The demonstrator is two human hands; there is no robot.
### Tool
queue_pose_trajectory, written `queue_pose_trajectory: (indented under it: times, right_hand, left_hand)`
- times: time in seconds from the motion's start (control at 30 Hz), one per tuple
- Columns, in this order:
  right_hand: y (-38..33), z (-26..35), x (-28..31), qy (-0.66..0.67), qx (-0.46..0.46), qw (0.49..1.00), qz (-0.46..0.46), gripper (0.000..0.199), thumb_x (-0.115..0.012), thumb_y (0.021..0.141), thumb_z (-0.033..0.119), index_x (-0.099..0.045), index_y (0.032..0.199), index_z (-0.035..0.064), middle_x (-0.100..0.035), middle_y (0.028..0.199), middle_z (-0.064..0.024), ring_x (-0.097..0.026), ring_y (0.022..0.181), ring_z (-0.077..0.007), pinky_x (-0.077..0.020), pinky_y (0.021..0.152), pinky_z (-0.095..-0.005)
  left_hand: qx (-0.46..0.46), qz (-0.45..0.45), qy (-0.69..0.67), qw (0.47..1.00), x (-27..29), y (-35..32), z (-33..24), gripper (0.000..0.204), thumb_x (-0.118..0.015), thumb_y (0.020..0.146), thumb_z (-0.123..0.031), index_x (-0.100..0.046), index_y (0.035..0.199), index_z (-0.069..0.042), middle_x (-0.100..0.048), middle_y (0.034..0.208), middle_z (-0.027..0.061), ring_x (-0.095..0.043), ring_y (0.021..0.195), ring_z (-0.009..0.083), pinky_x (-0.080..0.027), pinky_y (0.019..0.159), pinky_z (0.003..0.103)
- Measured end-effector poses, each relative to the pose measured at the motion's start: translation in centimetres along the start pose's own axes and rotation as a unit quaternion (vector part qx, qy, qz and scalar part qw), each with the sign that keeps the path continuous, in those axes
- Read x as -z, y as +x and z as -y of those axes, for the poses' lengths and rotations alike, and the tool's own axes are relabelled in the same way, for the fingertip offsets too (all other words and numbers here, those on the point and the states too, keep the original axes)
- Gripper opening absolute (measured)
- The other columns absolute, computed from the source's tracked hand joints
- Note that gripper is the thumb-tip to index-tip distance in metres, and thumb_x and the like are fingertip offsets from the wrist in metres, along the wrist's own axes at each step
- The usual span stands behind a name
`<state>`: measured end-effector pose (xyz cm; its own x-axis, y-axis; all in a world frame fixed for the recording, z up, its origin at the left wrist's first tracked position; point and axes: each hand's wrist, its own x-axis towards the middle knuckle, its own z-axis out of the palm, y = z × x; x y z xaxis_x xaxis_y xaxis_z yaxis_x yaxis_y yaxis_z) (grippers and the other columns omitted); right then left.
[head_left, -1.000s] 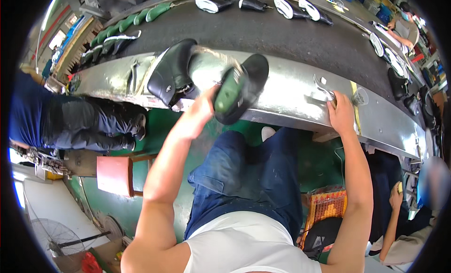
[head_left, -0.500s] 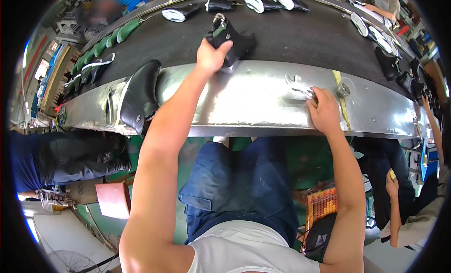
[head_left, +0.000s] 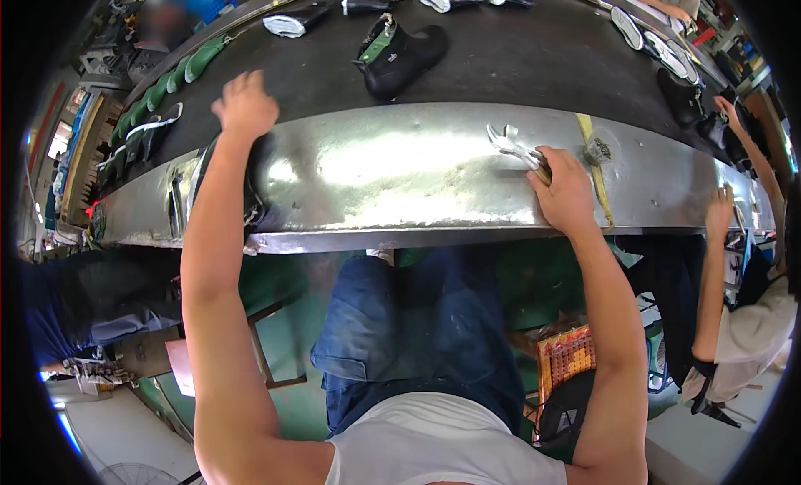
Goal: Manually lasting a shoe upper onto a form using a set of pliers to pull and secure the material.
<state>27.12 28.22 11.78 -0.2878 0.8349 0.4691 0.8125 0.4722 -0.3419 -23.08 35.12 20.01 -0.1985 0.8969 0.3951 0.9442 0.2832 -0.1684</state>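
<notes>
My right hand [head_left: 565,189] is wrapped around the handle of silver lasting pincers [head_left: 511,145], whose metal head rests over the metal ledge. Stretched out at the left, my left hand [head_left: 247,106] holds nothing, and its fingers point away from me. Beneath that hand and wrist a black boot [head_left: 260,172] leans on the ledge, mostly hidden by my forearm. Out on the dark belt, beyond the ledge, lies a black ankle boot [head_left: 402,61] with a green inside and a chain-like bit at its top.
Green shoe lasts [head_left: 200,61] line the belt's far left. More black boots with white soles [head_left: 292,25] lie along the far side and right. A small clear dish [head_left: 599,149] sits by a yellow strap [head_left: 594,180]. At the right a co-worker's hand [head_left: 719,210] reaches to the ledge.
My left hand has let go of the ankle boot, which now lies on the belt, and has moved left over the other boot. My right hand still holds the pincers.
</notes>
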Motion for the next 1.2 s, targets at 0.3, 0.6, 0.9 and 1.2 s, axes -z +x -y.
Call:
queue_pose_trajectory:
  times: [0.3, 0.6, 0.9, 1.2]
  right_hand:
    - [-0.3, 0.4, -0.1, 0.016, -0.020, 1.000, 0.013, 0.037, -0.070, 0.085, 0.019, -0.060, 0.118, 0.0054, -0.063, 0.099, -0.0155, -0.061, 0.094, -0.0363, -0.0477, 0.083, -0.0452]
    - [0.1, 0.5, -0.2, 0.015, -0.034, 0.999, 0.016, 0.039, -0.069, 0.085, 0.022, -0.060, 0.119, 0.0049, -0.064, 0.108, -0.0164, -0.060, 0.102, -0.0376, -0.0478, 0.089, -0.0456]
    - [-0.2, 0.4, -0.2, 0.005, -0.031, 0.999, -0.003, 0.041, -0.069, 0.085, 0.023, -0.060, 0.120, 0.0050, -0.064, 0.109, -0.0163, -0.060, 0.102, -0.0374, -0.0480, 0.088, -0.0454]
    - [-0.2, 0.3, 0.0, -0.003, -0.050, 0.998, 0.027, 0.042, -0.069, 0.087, 0.026, -0.059, 0.121, 0.0041, -0.065, 0.108, -0.0174, -0.062, 0.101, -0.0373, -0.0484, 0.089, -0.0444]
  left_hand:
    - [-0.153, 0.034, -0.114, 0.981, 1.7, -7.8, 0.8, 0.034, -0.067, 0.089, -0.039, -0.065, 0.078, -0.007, -0.070, 0.088, 0.0125, -0.067, 0.098, 0.0329, -0.042, 0.099, 0.050]
    - [-0.022, 0.111, -0.357, 0.927, -0.8, -11.4, 9.3, 0.085, -0.076, 0.078, -0.025, -0.035, 0.147, 0.004, -0.061, 0.127, 0.0278, -0.057, 0.122, 0.0383, -0.038, 0.107, 0.042]
    - [0.164, 0.070, -0.542, 0.821, 1.4, -9.8, 6.8, 0.064, -0.075, 0.084, -0.049, -0.068, 0.104, 0.012, -0.073, 0.094, 0.0181, -0.071, 0.090, 0.0252, -0.054, 0.077, 0.037]
    - [-0.004, 0.199, -0.786, 0.585, 5.2, -35.5, 0.2, 0.076, -0.078, 0.083, -0.023, -0.037, 0.144, -0.001, -0.060, 0.126, 0.0132, -0.058, 0.120, 0.0254, -0.042, 0.107, 0.041]
